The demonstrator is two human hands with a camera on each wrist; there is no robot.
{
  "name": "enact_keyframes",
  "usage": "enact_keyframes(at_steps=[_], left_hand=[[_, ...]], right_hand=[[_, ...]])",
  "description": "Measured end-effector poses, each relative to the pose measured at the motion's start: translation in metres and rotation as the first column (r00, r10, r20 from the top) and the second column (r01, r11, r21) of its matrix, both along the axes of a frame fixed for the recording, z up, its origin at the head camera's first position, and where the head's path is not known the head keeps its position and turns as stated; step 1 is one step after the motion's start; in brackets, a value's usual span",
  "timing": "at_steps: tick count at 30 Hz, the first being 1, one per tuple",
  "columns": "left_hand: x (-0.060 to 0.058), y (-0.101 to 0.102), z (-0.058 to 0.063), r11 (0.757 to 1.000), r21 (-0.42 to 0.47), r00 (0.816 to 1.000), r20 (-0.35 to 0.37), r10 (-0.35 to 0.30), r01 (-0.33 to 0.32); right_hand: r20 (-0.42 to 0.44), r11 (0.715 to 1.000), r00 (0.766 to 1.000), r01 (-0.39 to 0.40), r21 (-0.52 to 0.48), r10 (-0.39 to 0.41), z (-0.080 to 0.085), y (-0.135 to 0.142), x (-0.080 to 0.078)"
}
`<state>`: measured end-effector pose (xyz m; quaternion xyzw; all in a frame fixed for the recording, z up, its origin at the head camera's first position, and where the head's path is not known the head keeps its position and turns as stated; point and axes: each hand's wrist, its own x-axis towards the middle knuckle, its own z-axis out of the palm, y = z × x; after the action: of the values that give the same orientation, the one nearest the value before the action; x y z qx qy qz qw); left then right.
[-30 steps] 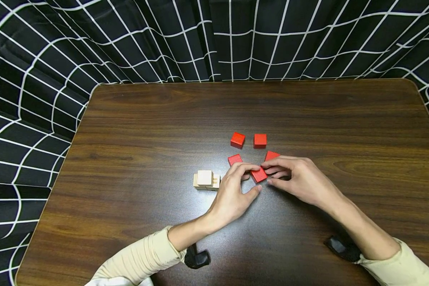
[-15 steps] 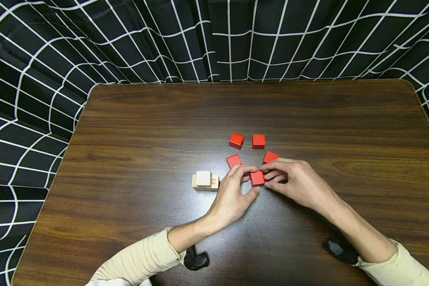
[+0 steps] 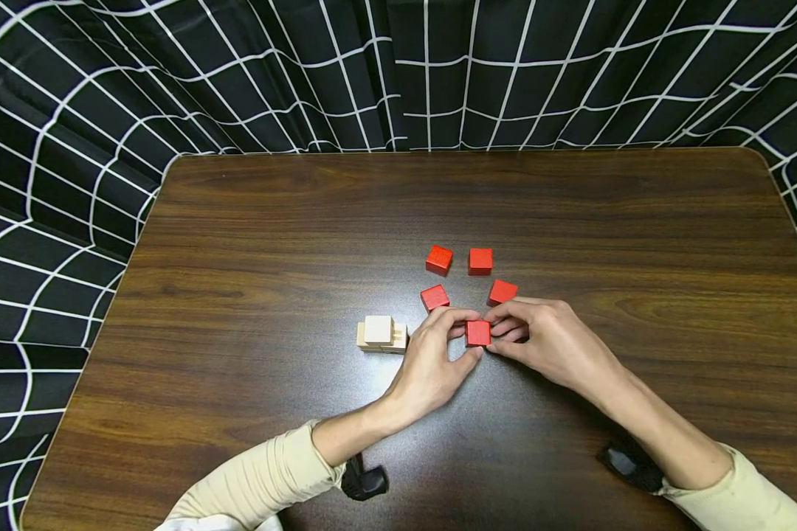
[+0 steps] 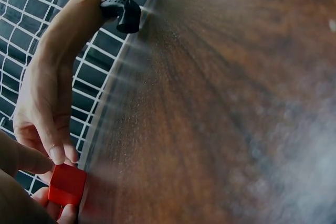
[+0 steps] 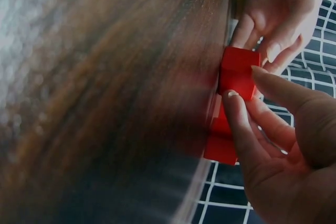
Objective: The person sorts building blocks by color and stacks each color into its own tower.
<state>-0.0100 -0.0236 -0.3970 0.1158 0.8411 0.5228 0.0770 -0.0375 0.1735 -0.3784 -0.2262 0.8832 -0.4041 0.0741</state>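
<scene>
Head view: the left hand (image 3: 434, 361) and right hand (image 3: 558, 339) both curl fingertips about one red cube (image 3: 478, 333) at the table (image 3: 272, 258) surface. Left wrist view: flat faces, crisp edges; probably light, stiff, hardly fragile. Right wrist view: right thumb and finger pinch it; opposite faces look the surest hold, smooth finish perhaps slippery.

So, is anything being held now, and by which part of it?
The frontmost red cube, by its opposite sides, between the left hand and the right hand. Exact contacts are partly hidden.
</scene>
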Motion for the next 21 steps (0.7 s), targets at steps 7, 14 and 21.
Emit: enact_keyframes(at_steps=[7,14,21], left_hand=[[-0.002,-0.001,0.000,0.998,0.050,1.000,-0.009,-0.023,0.024],[0.000,-0.003,-0.001,0.998,0.044,0.999,0.012,-0.039,0.038],[0.005,-0.005,-0.001,0.997,0.042,0.998,-0.006,-0.064,0.064]], right_hand=[[0.003,1.000,1.000,0.009,0.028,-0.009,0.002,0.001,0.001],[0.043,1.000,0.999,-0.007,0.022,0.006,0.004,0.004,0.006],[0.046,1.000,0.999,-0.018,-0.009,0.018,0.004,0.005,0.013]])
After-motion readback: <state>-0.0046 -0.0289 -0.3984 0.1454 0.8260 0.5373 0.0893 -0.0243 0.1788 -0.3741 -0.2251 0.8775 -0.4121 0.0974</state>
